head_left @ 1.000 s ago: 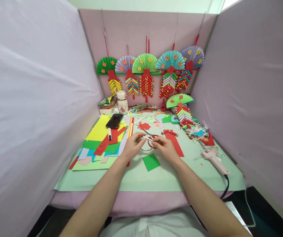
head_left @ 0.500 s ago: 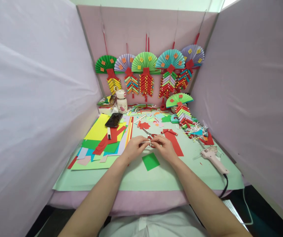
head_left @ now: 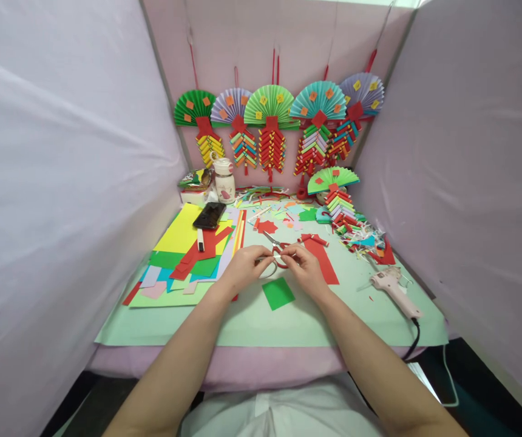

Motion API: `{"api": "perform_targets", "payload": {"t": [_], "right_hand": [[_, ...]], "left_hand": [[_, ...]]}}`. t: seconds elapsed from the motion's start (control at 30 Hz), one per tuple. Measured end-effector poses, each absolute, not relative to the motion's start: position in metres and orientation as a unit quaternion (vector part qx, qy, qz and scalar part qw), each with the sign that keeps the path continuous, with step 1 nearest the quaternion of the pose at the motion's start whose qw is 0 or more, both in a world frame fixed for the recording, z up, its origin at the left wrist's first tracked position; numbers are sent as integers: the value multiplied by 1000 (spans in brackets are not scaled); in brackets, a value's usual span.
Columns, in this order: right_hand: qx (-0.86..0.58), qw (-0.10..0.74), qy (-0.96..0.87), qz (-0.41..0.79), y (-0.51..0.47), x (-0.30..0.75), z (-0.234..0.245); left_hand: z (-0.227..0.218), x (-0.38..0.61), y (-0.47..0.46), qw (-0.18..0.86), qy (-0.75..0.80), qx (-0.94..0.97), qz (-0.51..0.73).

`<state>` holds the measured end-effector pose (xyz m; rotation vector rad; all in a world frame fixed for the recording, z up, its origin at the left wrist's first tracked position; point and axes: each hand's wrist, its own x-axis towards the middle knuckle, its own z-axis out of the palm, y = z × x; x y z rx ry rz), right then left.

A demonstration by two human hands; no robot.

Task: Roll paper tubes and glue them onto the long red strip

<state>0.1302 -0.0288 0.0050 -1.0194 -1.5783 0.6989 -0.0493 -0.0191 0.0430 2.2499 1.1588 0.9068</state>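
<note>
We had the pale loop point(head_left: 274, 271) up between our two hands, over the bench point(head_left: 315, 328), a little nearer to us than the scissors point(head_left: 277, 244). Our left hand point(head_left: 248, 267) pinched it between thumb and fingers, and our right hand point(head_left: 303, 263) met it from the other side, fingertips closed on a short pale stretch. That stretch ran crosswise, roughly left to right, across the narrow gap between the hands. Being round, the loop had no real long axis; most of its visible curve hung beside the left fingertips, so the left hand was the nearer one to it, while the right reached only its edge. Whether the stretch was a loose end or part of the ring itself, we could not tell.

The green square point(head_left: 278, 294) lay flat on our side of the hands, and the red paper strip point(head_left: 323, 266) lay just past the right one.

A second earlier the loop had faced us as a nearly full circle; half a second earlier it had looked almost edge-on. Now it was tilted, with part of its curve showing. The scissors and the green square had kept their places.
</note>
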Motion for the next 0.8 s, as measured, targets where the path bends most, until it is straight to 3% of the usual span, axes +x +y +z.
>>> {"api": "perform_targets", "payload": {"t": [0.13, 0.37, 0.43, 0.63, 0.8], "right_hand": [[-442, 520, -691, 239, -43, 137, 9], [-417, 265, -862, 114, -106, 150, -7], [-437, 263, -853, 107, -115, 152, -12], [-564, 359, -723, 171, -104, 147, -8], [-613, 351, -665, 243, -91, 135, -5]], "left_hand": [[52, -63, -17, 303, 460, 771, 320], [48, -79, -14, 415, 485, 760, 121], [44, -72, -17, 420, 468, 771, 100], [42, -50, -30, 407, 452, 785, 113], [43, -46, -34, 398, 452, 791, 111]]}}
